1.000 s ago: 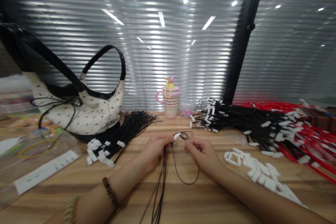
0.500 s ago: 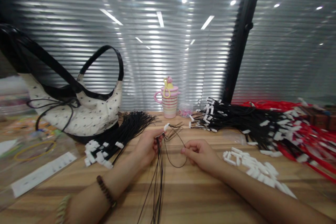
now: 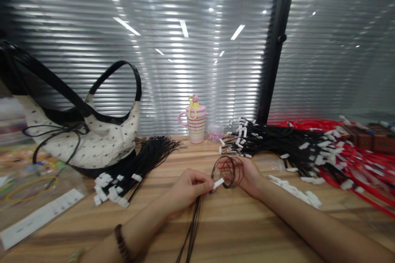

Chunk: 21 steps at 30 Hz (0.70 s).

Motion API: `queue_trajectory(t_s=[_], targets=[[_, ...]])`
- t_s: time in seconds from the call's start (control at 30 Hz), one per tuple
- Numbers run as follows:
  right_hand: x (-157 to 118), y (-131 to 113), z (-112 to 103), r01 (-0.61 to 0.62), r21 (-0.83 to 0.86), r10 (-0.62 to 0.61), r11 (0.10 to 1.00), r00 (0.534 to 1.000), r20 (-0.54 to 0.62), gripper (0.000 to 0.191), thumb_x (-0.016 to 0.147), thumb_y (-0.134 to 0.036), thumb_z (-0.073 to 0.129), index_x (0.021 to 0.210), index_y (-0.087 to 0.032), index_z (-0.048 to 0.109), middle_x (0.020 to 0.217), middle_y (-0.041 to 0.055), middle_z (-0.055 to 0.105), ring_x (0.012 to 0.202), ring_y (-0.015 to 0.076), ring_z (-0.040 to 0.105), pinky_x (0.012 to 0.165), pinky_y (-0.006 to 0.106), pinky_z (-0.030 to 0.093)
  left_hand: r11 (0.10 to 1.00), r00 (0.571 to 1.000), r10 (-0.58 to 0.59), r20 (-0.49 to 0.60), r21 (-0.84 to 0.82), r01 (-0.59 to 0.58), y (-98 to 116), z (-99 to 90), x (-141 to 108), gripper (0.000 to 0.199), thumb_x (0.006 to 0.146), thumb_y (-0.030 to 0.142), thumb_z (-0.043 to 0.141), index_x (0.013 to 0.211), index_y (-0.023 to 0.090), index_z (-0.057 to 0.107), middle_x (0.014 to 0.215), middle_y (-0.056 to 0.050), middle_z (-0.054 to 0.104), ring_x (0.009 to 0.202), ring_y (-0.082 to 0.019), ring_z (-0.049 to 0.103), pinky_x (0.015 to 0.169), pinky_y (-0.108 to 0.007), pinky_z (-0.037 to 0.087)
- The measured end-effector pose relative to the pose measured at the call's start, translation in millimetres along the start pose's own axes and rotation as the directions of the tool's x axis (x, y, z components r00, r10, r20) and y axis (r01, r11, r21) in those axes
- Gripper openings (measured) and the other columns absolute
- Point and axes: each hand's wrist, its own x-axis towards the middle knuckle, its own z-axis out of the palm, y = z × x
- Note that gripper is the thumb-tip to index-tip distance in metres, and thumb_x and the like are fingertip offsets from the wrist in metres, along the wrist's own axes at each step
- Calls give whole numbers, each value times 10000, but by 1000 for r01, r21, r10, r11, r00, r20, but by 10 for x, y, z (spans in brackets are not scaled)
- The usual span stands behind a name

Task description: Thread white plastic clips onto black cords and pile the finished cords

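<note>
My left hand (image 3: pixel 193 187) pinches a white tag (image 3: pixel 218 183) and the thin black cords (image 3: pixel 191 228) at the middle of the table, and their long ends hang down toward the front edge. Beyond the tag the cords form several round loops (image 3: pixel 228 172). My right hand (image 3: pixel 247 176) is behind and to the right of these loops, its fingers partly hidden by them; whether they grip the loops is unclear.
Left are a patterned bag (image 3: pixel 108 144), tagged black cords (image 3: pixel 145 158) and a white strip (image 3: pixel 40 218). A striped mug (image 3: pixel 196 127) and small tub (image 3: pixel 215 133) stand behind. Right lie white tags (image 3: pixel 293 191), black cord bundles (image 3: pixel 277 141) and red cords (image 3: pixel 370 164).
The cords between my hands now show as several round loops instead of one wide loop. My left hand has moved right, and the white tag lies beyond its fingertips. The view has shifted slightly.
</note>
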Motion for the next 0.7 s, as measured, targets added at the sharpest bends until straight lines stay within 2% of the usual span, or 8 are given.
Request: queue_trajectory(t_s=[0.1,0.2,0.27,0.37,0.53,0.6,0.63,0.7], targets=[[-23,-42,26,31,-74,-38,997,994,-102,280,766,-235,389,722,-85,622,711,86,620,614,116,565,533,199,422,1000,1000,12,-1,23,-12,-20,-15,21,211,674,317,601,598,122,632,491,32,447,491,-51,314,491,-197,189],[-63,-55,81,102,-215,-140,971,976,-166,295,771,-286,395,735,-96,618,766,90,633,656,126,576,525,194,402,997,999,31,12,73,-32,-74,-28,43,236,668,337,604,585,117,626,529,14,482,532,-67,345,514,-201,209],[-84,-53,120,182,-378,-245,908,962,-123,267,752,-300,440,758,-106,625,816,90,639,728,146,582,534,192,390,992,999,43,18,121,-45,-114,-34,53,258,674,361,592,614,113,637,569,-2,516,562,-80,373,530,-205,227],[-91,-36,168,270,-589,-357,762,933,-35,220,699,-292,527,749,-105,630,816,86,640,781,166,570,587,213,402,986,998,51,21,160,-54,-162,-40,67,278,682,379,575,651,112,648,605,-13,545,592,-92,402,551,-203,255],[-77,40,193,373,-702,-480,607,876,50,274,676,-240,545,913,-101,550,848,80,624,821,176,573,774,301,431,983,999,39,-22,182,-34,-183,-20,85,298,649,398,590,647,106,648,602,-11,560,594,-93,418,557,-196,280],[-104,70,202,396,-780,-510,485,852,116,305,687,-178,496,984,-110,510,870,75,613,823,171,569,764,312,441,975,999,31,-44,222,-20,-175,2,85,311,643,410,585,623,106,645,574,-5,546,569,-87,399,537,-197,268],[-129,80,211,411,-829,-528,379,832,171,320,685,-152,480,1001,-117,506,885,73,608,834,173,561,769,322,439,971,998,26,-57,240,-11,-170,14,84,314,641,412,581,609,106,643,557,-1,536,555,-83,386,527,-199,261],[-196,87,249,446,-888,-555,109,769,318,344,679,-122,473,1020,-129,517,945,76,589,899,187,528,822,351,412,965,995,19,-95,262,7,-161,34,85,305,633,403,578,583,107,637,535,3,522,539,-81,376,518,-202,260]])
